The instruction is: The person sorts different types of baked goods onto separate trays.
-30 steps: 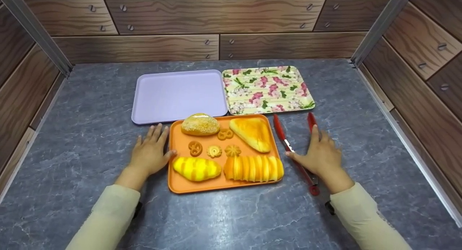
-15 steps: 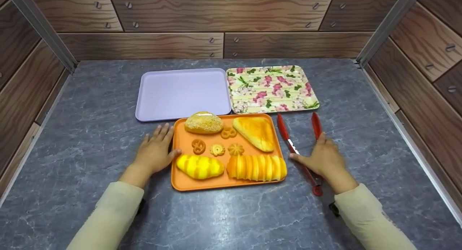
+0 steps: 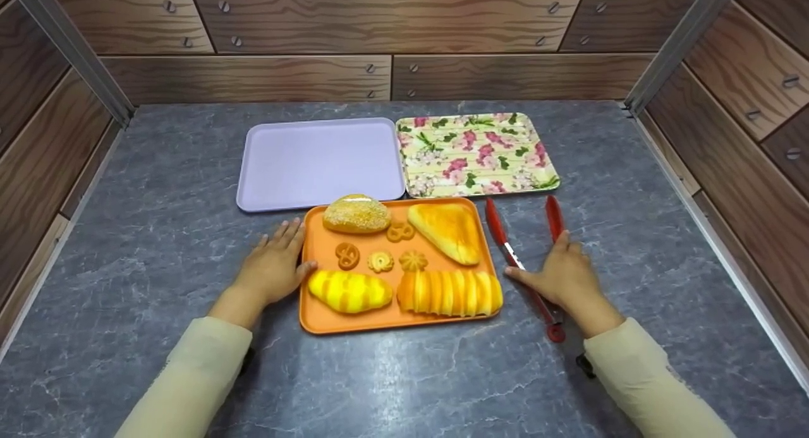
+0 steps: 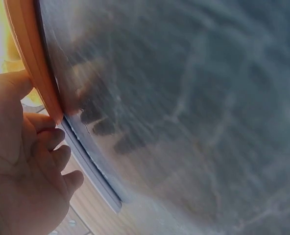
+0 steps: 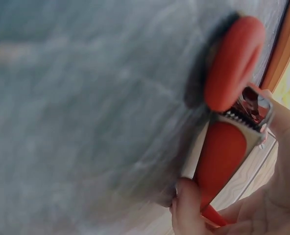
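In the head view an orange tray [image 3: 319, 321] lies between the hands. On it are a sesame bun [image 3: 357, 217], a triangular toast [image 3: 450, 236], a yellow striped bread [image 3: 351, 292], a sliced loaf [image 3: 450, 294] and small pretzels and cookies [image 3: 413, 261]. My left hand [image 3: 272, 270] rests beside the tray, fingers extended and thumb at its left rim. My right hand [image 3: 572, 273] holds red-and-steel tongs [image 5: 223, 152], thumb across one arm and fingers along the other. The tongs lie spread, their tips pointing away from me; the hand hides part of them.
Behind the orange tray stand a lilac tray [image 3: 322, 163] and a floral tray [image 3: 477, 157], side by side with nothing on them. Wood-patterned panels [image 3: 385, 21] enclose the grey marbled table [image 3: 404, 387] at the back and sides.
The whole head view has shifted slightly since the first frame. Both hands keep their places by the tray and tongs; the right fingertips sit slightly lower along the tongs' right arm.
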Action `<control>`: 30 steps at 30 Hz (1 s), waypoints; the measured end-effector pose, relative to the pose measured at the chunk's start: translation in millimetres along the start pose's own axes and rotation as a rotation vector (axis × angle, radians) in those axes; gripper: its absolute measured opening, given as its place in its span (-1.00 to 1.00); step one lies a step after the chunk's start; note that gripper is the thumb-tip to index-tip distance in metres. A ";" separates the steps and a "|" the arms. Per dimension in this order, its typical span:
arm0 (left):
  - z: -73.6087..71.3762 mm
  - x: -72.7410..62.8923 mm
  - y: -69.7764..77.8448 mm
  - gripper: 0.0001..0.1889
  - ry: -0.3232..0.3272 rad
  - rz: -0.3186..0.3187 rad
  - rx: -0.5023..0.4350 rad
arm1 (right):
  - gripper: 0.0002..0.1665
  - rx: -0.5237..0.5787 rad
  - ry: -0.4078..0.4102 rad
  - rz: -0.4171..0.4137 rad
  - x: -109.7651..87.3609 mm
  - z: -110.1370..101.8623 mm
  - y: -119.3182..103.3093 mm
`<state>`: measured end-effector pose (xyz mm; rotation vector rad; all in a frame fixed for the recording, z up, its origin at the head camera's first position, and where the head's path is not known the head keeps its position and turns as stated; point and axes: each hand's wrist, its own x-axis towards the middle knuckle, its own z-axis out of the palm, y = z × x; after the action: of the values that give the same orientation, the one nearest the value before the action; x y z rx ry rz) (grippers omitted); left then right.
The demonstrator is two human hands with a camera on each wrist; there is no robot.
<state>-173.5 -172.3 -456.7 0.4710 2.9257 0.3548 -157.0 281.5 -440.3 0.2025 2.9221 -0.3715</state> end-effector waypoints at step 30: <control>2.8 0.3 -2.4 -0.26 -0.036 0.006 -0.073 | 0.50 0.296 0.198 -0.032 -3.6 -31.0 15.1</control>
<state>-173.9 -173.8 -460.1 0.4709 2.8656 0.4468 -156.3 303.7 -413.6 0.2467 3.0521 -0.8351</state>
